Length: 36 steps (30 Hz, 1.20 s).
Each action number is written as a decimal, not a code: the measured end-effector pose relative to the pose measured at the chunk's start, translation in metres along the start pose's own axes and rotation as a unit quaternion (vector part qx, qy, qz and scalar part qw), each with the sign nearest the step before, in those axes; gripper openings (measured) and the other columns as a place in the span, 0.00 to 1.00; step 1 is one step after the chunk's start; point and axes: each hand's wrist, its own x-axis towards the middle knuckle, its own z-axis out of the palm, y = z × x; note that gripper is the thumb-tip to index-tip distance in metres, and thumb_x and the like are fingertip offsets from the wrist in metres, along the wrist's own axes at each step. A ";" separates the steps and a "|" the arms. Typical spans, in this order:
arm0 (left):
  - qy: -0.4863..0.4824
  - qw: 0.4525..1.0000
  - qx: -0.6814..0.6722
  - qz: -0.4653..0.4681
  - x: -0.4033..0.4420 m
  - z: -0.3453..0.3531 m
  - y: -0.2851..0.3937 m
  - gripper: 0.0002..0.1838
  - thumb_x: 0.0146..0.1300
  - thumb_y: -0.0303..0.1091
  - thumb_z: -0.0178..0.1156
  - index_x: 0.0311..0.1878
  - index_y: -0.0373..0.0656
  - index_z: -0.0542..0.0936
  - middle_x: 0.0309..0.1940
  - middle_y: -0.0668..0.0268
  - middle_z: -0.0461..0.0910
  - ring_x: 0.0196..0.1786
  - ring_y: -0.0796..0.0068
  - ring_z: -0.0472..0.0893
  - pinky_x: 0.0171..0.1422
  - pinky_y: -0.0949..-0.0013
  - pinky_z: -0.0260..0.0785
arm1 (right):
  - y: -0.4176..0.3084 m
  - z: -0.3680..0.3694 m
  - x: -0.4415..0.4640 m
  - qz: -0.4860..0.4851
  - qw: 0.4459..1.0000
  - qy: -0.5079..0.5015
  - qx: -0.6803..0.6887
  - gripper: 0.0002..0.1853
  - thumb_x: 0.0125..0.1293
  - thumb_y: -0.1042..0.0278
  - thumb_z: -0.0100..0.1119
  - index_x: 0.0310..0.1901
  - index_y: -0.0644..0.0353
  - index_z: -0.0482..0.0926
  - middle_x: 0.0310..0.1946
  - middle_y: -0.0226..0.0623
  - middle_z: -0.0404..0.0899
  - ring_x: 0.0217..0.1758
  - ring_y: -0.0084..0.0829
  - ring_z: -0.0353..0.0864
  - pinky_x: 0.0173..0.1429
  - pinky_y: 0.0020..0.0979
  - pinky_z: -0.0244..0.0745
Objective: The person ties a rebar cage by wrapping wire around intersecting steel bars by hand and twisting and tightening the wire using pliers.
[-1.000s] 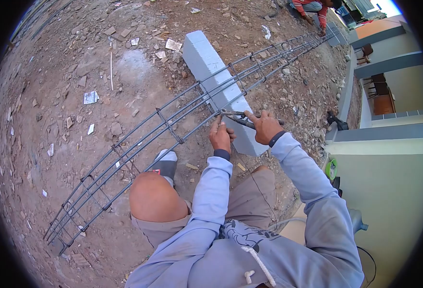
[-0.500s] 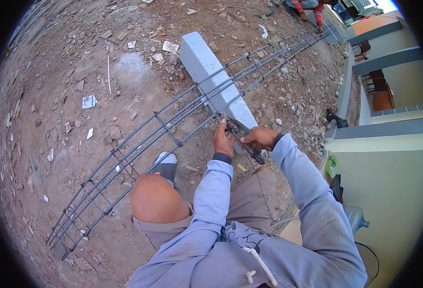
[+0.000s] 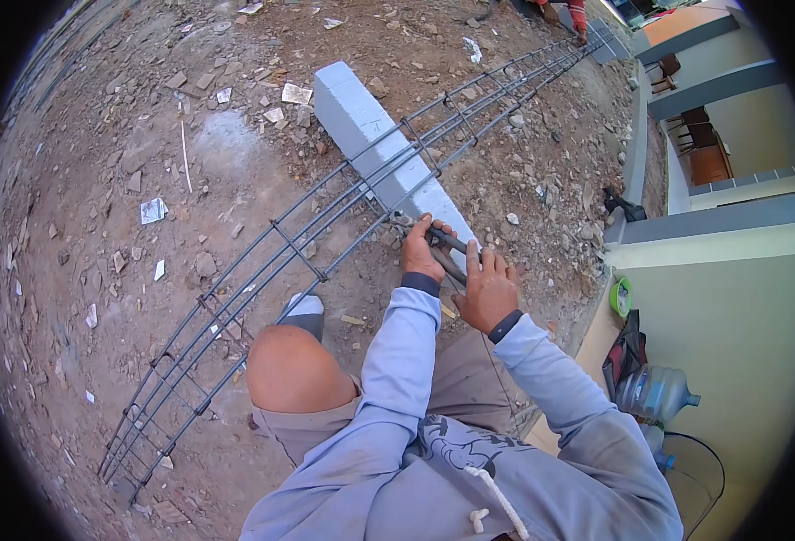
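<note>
A long rebar cage lies diagonally across a pale concrete block. Dark-handled pliers have their head at the cage's near bar, beside the block. My left hand is closed by the pliers' head, its fingertips at the tool; whether it also holds wire is hidden. My right hand is closed around the pliers' handles. A thin wire hangs below my hands toward my lap.
A co-worker's red sleeve and hand are at the cage's far end. Rubble and tile pieces cover the ground. At the right are a wall, a green bowl, a dark bag and a water bottle.
The pliers' handles have swung round from pointing downward, and my right hand has turned with them, its back now facing up. The view has shifted slightly right.
</note>
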 end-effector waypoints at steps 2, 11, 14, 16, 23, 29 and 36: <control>0.044 0.999 0.025 0.005 0.001 0.004 -0.002 0.04 0.62 0.32 0.56 0.37 0.45 0.72 0.27 0.67 0.76 0.30 0.68 0.78 0.39 0.57 0.75 | -0.005 0.014 -0.004 0.032 0.998 0.034 -0.038 0.39 0.50 0.62 0.60 0.64 0.68 0.61 0.51 0.52 0.70 0.53 0.45 0.72 0.52 0.50 0.66; 0.073 0.982 0.175 0.010 -0.015 0.010 -0.001 0.22 0.61 0.55 0.60 0.43 0.46 0.70 0.30 0.67 0.75 0.35 0.69 0.77 0.41 0.59 0.72 | 0.022 0.015 0.038 0.034 0.972 -0.190 0.134 0.14 0.51 0.65 0.58 0.35 0.67 0.75 0.32 0.51 0.81 0.36 0.41 0.84 0.38 0.45 0.78; -0.014 0.996 0.083 0.010 -0.021 0.003 -0.001 0.26 0.59 0.59 0.60 0.46 0.47 0.69 0.36 0.65 0.76 0.41 0.68 0.77 0.45 0.57 0.71 | 0.029 -0.036 0.071 0.125 0.802 -0.472 0.345 0.15 0.54 0.63 0.58 0.35 0.70 0.76 0.29 0.46 0.81 0.27 0.37 0.83 0.28 0.38 0.79; -0.051 0.997 0.054 -0.006 -0.014 -0.008 -0.002 0.28 0.59 0.60 0.58 0.49 0.46 0.70 0.41 0.63 0.77 0.46 0.65 0.78 0.51 0.54 0.70 | 0.046 -0.016 0.073 0.148 0.693 -0.504 0.494 0.16 0.58 0.62 0.59 0.37 0.71 0.77 0.27 0.44 0.80 0.23 0.34 0.81 0.22 0.34 0.77; -0.058 0.993 0.085 -0.049 -0.013 -0.025 -0.001 0.26 0.61 0.55 0.59 0.52 0.45 0.73 0.46 0.62 0.79 0.48 0.67 0.79 0.54 0.58 0.73 | 0.050 0.046 0.040 0.178 0.540 -0.493 0.659 0.19 0.58 0.58 0.62 0.39 0.69 0.77 0.27 0.43 0.81 0.23 0.35 0.81 0.29 0.37 0.78; -0.030 0.998 0.034 -0.037 -0.006 -0.015 -0.010 0.22 0.63 0.53 0.58 0.52 0.50 0.73 0.46 0.63 0.79 0.48 0.67 0.79 0.54 0.57 0.73 | 0.029 -0.010 0.029 0.021 0.985 -0.111 0.130 0.37 0.48 0.52 0.68 0.55 0.70 0.69 0.42 0.45 0.77 0.44 0.41 0.80 0.47 0.44 0.74; 0.094 0.993 0.065 -0.013 -0.002 0.005 -0.021 0.19 0.66 0.52 0.54 0.52 0.50 0.71 0.45 0.64 0.77 0.48 0.66 0.78 0.54 0.57 0.70 | 0.003 0.049 0.016 0.059 0.987 0.130 -0.078 0.32 0.50 0.63 0.60 0.58 0.68 0.67 0.48 0.48 0.72 0.53 0.45 0.71 0.60 0.45 0.62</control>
